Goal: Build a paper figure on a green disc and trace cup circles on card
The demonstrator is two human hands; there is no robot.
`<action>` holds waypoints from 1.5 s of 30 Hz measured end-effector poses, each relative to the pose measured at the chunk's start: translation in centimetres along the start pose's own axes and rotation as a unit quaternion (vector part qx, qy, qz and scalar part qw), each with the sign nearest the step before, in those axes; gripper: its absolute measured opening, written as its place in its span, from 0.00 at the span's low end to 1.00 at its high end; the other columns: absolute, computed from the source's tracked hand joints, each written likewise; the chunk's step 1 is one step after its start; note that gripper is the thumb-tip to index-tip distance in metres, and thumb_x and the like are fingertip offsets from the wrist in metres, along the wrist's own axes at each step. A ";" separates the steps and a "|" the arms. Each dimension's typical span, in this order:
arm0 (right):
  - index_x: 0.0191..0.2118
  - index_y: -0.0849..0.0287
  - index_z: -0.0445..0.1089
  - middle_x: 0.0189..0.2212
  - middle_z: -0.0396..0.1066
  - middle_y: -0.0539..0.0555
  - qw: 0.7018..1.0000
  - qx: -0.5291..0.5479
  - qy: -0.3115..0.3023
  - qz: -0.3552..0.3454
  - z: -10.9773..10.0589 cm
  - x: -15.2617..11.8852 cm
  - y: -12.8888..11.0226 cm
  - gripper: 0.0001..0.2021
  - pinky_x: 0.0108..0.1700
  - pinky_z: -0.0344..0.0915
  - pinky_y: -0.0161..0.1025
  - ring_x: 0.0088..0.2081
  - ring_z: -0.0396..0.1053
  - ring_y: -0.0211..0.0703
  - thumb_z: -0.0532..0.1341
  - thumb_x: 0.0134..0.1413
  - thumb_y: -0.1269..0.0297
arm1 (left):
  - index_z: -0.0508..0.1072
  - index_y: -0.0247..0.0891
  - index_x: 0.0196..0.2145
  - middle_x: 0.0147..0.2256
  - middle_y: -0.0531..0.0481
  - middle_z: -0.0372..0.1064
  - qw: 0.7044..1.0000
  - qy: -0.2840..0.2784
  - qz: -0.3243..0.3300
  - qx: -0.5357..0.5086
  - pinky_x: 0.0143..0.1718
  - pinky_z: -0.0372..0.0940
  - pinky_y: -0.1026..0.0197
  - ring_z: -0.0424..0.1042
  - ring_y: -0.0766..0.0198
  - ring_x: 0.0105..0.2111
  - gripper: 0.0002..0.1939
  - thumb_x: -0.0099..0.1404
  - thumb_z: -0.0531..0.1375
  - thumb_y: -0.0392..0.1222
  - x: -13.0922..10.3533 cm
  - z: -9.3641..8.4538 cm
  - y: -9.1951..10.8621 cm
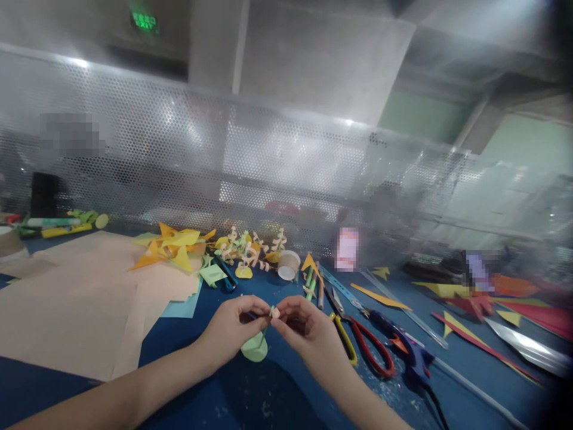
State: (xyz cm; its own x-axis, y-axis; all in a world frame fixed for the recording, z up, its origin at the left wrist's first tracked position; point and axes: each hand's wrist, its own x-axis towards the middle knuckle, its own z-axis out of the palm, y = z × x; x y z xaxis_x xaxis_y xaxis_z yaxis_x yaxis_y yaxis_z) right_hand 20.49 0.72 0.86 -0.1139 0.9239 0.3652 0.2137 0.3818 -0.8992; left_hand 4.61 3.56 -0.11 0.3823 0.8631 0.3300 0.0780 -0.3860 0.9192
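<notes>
My left hand [233, 328] pinches the top of a thin green paper stem [263, 338] with thumb and forefinger. The stem stands on a round light-green paper base [254, 350], low over the blue table. A small cream paper curl [276, 313] sits at the stem's top, between the fingertips of both hands. My right hand [307, 334] has thumb and forefinger closed on this curl, its other fingers bent. The fingertips partly hide where curl and stem meet.
Large cream paper sheets [67, 304] cover the left. Behind are yellow paper stars [172, 245], curled paper plants [246, 245] and a tape roll [288, 265]. To the right lie red-and-yellow-handled scissors [373, 352], a blue glue gun [416, 358] and a blue ruler [340, 283].
</notes>
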 end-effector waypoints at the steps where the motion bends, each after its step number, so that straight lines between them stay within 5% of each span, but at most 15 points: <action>1: 0.31 0.58 0.64 0.27 0.67 0.50 1.000 -0.005 0.004 -0.005 0.1 0.0 0.0 0.08 0.32 0.64 0.36 0.28 0.66 0.39 0.62 0.46 0.63 | 0.73 0.34 0.30 0.29 0.48 0.72 1.000 0.000 0.000 0.000 0.35 0.63 0.63 0.70 0.61 0.32 0.06 0.55 0.59 0.37 0.0 0.0 0.0; 13: 0.31 0.57 0.65 0.28 0.63 0.51 0.983 -0.132 0.065 -0.110 0.1 -0.1 0.5 0.04 0.33 0.64 0.38 0.30 0.63 0.41 0.60 0.49 0.65 | 0.73 0.34 0.29 0.28 0.49 0.71 1.000 0.006 0.002 -0.013 0.33 0.63 0.64 0.70 0.61 0.31 0.06 0.54 0.60 0.39 0.0 0.0 -0.2; 22: 0.29 0.57 0.61 0.26 0.62 0.49 0.997 -0.056 0.031 -0.051 0.4 0.0 0.1 0.06 0.34 0.63 0.37 0.29 0.62 0.39 0.61 0.48 0.65 | 0.73 0.35 0.30 0.28 0.49 0.72 1.000 -0.002 0.006 -0.018 0.34 0.63 0.64 0.70 0.61 0.32 0.05 0.54 0.60 0.38 0.1 0.0 -0.3; 28: 0.40 0.56 0.61 0.27 0.62 0.47 0.999 0.036 0.001 0.003 0.3 0.2 -0.3 0.14 0.34 0.62 0.36 0.29 0.62 0.37 0.62 0.46 0.63 | 0.73 0.35 0.29 0.28 0.50 0.72 1.000 -0.001 0.015 -0.012 0.34 0.63 0.64 0.70 0.62 0.32 0.04 0.55 0.59 0.37 0.1 0.0 -0.1; 34: 0.30 0.59 0.65 0.26 0.63 0.48 0.996 0.068 -0.042 0.047 0.0 0.6 -0.4 0.10 0.32 0.59 0.34 0.28 0.61 0.37 0.64 0.43 0.60 | 0.73 0.35 0.29 0.28 0.50 0.72 1.000 -0.002 0.003 -0.008 0.33 0.63 0.65 0.70 0.62 0.31 0.05 0.55 0.60 0.39 0.1 0.0 0.1; 45: 0.28 0.59 0.65 0.23 0.61 0.47 0.993 0.082 -0.050 0.069 -0.2 0.8 -0.4 0.12 0.31 0.57 0.33 0.27 0.59 0.35 0.65 0.41 0.58 | 0.73 0.35 0.29 0.28 0.50 0.72 1.000 -0.004 0.007 -0.007 0.33 0.63 0.65 0.70 0.62 0.31 0.06 0.55 0.60 0.40 0.0 -0.1 0.1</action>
State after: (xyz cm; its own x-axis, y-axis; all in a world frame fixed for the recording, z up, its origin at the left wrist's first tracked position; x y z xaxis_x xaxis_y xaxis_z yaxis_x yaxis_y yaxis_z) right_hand 20.52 1.36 1.55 -0.1925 0.9568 0.2178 0.0744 0.2356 -0.9690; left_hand 4.57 3.52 0.01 0.3902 0.8549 0.3419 0.0603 -0.3942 0.9170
